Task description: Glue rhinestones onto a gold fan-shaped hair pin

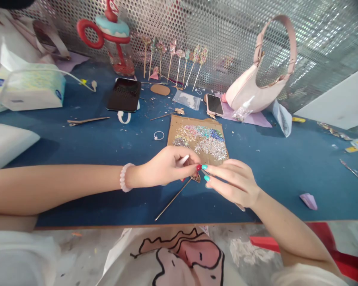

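Note:
My left hand [166,167] and my right hand [232,183] meet over the blue table [86,147], just in front of a brown card [173,126] strewn with coloured sequins [201,138]. The left fingers pinch the small ornament head [195,177] of a thin metal hairpin stick [172,200], whose shaft slants down toward the table edge. The right fingers are drawn together at the same ornament, holding a thin tool I cannot make out. A pale bead bracelet [123,177] sits on my left wrist.
At the back, a row of finished decorated sticks [174,63] leans on a perforated metal wall. Two phones [124,94] [214,105], a pink handbag [256,85], a tissue pack [28,89], a red stand [113,33], a small ring [158,135] and plastic bags lie around.

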Motion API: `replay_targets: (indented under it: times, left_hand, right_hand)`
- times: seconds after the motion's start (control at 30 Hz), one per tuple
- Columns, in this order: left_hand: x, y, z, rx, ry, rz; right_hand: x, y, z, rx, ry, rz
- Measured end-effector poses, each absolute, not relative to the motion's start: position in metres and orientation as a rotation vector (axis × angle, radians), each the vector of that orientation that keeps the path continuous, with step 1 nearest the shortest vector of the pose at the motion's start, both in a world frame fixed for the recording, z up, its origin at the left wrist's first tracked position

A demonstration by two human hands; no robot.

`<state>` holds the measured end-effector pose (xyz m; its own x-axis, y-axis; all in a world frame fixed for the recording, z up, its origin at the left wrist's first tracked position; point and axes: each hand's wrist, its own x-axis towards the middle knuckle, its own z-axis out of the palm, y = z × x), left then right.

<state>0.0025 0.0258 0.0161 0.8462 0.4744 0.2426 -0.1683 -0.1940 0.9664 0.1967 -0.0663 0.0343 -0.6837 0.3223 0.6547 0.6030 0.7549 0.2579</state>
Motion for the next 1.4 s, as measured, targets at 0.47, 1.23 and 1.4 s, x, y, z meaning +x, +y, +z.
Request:
replay_targets:
  times: [0.47, 1.23, 1.4]
  left_hand:
    - [0.002, 0.031, 0.008, 1.88, 0.298, 0.769]
    - [-0.002, 0.032, 0.012, 1.956, 0.155, 0.625]
    - [-0.002, 0.034, 0.012, 1.938, 0.099, 0.593]
  right_hand:
    - [0.204, -0.061, 0.03, -0.666, -2.213, -0.621]
    - [0.201, -0.063, 0.03, -0.647, -2.194, -0.604]
    - [0.2, -0.062, 0.029, -0.666, -2.188, -0.597]
